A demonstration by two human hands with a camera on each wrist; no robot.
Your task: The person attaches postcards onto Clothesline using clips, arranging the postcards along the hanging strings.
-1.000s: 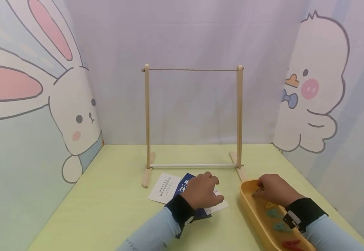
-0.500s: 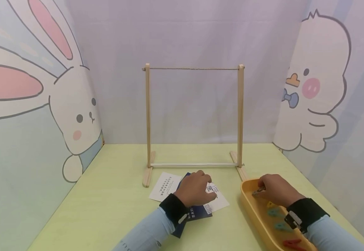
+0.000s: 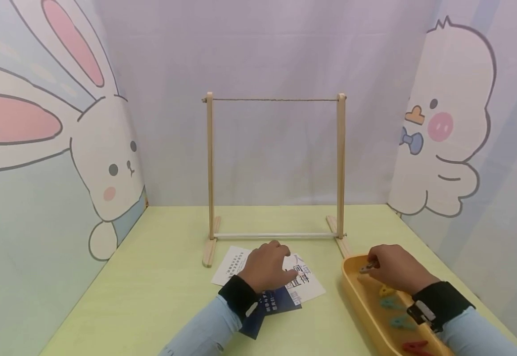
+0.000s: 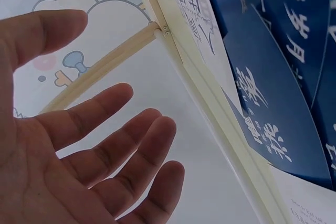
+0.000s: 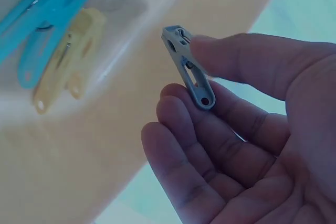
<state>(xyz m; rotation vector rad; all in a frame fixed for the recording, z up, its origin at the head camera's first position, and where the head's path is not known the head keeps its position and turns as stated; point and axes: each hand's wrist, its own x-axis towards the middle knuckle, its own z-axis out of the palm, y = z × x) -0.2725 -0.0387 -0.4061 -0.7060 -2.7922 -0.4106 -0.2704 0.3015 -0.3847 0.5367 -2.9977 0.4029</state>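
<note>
My right hand [image 3: 398, 269] pinches a grey clothespin [image 5: 188, 66] between thumb and fingers, over the far end of a yellow tray [image 3: 357, 309]. In that tray lie a yellow clothespin [image 5: 79, 40], teal clothespins [image 3: 402, 322] and a red one [image 3: 415, 346]. My left hand [image 3: 264, 267] hovers above overlapping cards, fingers spread and holding nothing, as the left wrist view shows. Below it are a white card with dark lettering [image 3: 309, 287], dark blue cards [image 3: 280, 301] and a second white card [image 3: 228, 267], partly hidden by the hand.
Behind the cards stands a wooden frame [image 3: 341, 163] with a string [image 3: 276, 100] across its top and a white rod [image 3: 276, 236] low down. Its feet rest on the pale yellow table [image 3: 160, 277]. Cartoon-printed walls [image 3: 445, 123] enclose the sides.
My left hand has drifted left over the cards, uncovering more of the right white card. The right hand has lifted slightly and shifted right with the clothespin still pinched.
</note>
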